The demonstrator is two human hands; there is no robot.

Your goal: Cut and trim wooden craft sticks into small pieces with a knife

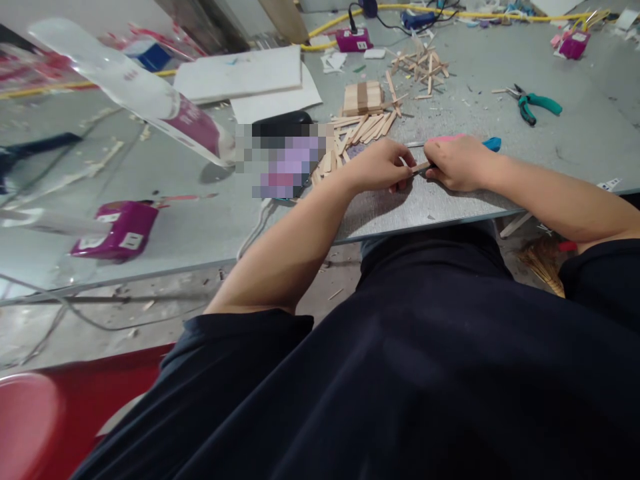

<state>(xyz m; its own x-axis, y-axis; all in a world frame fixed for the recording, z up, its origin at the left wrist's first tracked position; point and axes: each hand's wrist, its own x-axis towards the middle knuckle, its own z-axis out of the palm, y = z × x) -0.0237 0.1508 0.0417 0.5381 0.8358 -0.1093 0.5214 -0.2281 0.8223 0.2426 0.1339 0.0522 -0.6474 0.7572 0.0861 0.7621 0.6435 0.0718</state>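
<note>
A short piece of wooden craft stick [419,169] spans the small gap between my hands, close to the table's front edge. My left hand [381,167] pinches its left end between thumb and fingers. The fingers of my right hand [457,163] are closed at its other end, where a dark part shows that I cannot make out. Behind my right hand lies a slim pink thing [449,138] with a blue end [493,144], partly hidden by the hand. Loose craft sticks [367,128] lie just beyond my left hand, beside a banded bundle of sticks [363,99].
Green-handled pliers [537,105] lie to the right. Farther back are a stick pile [423,67], a purple box [353,40] and a yellow cable [500,13]. At left are a phone [293,163], white boards [245,73], a clear bottle [150,93] and another purple box [120,230].
</note>
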